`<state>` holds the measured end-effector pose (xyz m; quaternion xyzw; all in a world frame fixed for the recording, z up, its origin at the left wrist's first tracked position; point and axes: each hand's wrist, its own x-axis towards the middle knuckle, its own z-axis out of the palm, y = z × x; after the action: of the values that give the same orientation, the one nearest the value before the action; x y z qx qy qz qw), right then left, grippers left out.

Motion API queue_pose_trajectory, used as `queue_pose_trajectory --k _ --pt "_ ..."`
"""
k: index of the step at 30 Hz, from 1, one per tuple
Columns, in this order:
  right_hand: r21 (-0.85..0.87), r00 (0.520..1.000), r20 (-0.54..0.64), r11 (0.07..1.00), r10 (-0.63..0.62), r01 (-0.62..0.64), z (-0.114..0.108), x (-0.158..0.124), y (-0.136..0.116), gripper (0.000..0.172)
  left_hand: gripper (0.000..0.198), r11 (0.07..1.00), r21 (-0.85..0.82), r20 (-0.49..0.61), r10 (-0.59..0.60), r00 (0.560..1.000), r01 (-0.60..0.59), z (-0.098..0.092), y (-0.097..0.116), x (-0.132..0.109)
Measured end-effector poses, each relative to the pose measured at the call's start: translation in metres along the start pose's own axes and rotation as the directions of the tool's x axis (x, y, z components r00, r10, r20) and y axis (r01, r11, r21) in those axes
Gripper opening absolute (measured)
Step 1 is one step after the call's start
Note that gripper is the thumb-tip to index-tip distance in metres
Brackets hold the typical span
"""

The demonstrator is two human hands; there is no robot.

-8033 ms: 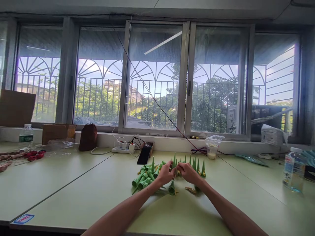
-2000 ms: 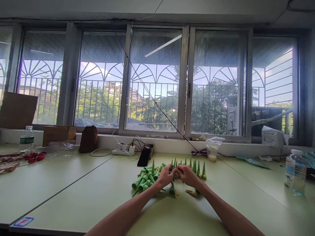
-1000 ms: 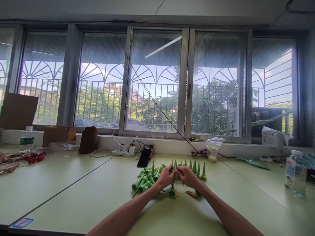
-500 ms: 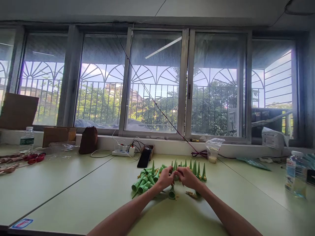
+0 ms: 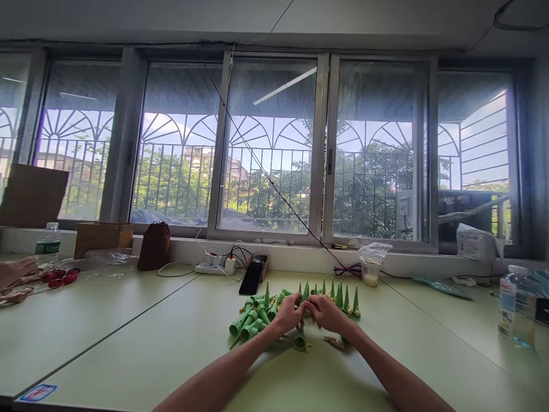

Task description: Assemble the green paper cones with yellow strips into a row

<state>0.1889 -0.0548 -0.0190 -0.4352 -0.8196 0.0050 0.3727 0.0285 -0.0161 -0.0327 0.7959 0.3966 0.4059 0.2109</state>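
In the middle of the table my left hand (image 5: 289, 313) and my right hand (image 5: 326, 312) meet, fingertips pinched together. Whatever sits between them is too small and hidden to make out. A green cone (image 5: 304, 290) shows its pointed tip just behind the fingers; I cannot tell whether it is held. To the left lies a heap of green plastic cones (image 5: 252, 320), hollow ends facing me. On the right, a row of upright green cones (image 5: 339, 294) has small yellow pieces at the bases. Below my hands rest one more cone (image 5: 299, 341) and some loose yellow pieces (image 5: 334, 341).
A phone (image 5: 251, 277) leans near a power strip (image 5: 210, 268) at the back. Behind the cones stands a bagged cup (image 5: 371, 266). Bottles (image 5: 514, 306) stand at the far right and far left. Another person's hand (image 5: 16, 271) is at the left edge, near red items (image 5: 60, 278).
Another person's hand has come into view at the left edge. My two hands stay together in nearly the same place, with only slight finger movement. The view has shifted a little.
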Motion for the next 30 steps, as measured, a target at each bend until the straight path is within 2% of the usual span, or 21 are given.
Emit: queue_pose_trajectory --k 12,18,26,30 --pt "0.001 1.0 0.019 1.0 0.02 -0.02 0.002 0.0 0.0 0.035 0.016 1.0 -0.03 -0.016 0.008 1.0 -0.008 0.0 -0.002 0.0" --pt "0.0 1.0 0.004 1.0 0.008 -0.008 0.001 0.0 -0.001 0.035 0.014 0.998 0.007 -0.035 0.058 0.998 -0.057 -0.001 0.003 -0.001" --pt "0.079 1.0 -0.001 0.997 0.023 -0.023 -0.002 -0.001 -0.006 0.033 0.013 0.99 0.087 -0.06 0.113 0.992 -0.108 -0.006 0.013 -0.006" --pt "0.092 1.0 -0.008 0.996 0.024 -0.023 -0.002 -0.001 -0.005 0.033 0.015 0.993 0.088 -0.074 0.085 0.994 -0.078 -0.006 0.016 -0.007"
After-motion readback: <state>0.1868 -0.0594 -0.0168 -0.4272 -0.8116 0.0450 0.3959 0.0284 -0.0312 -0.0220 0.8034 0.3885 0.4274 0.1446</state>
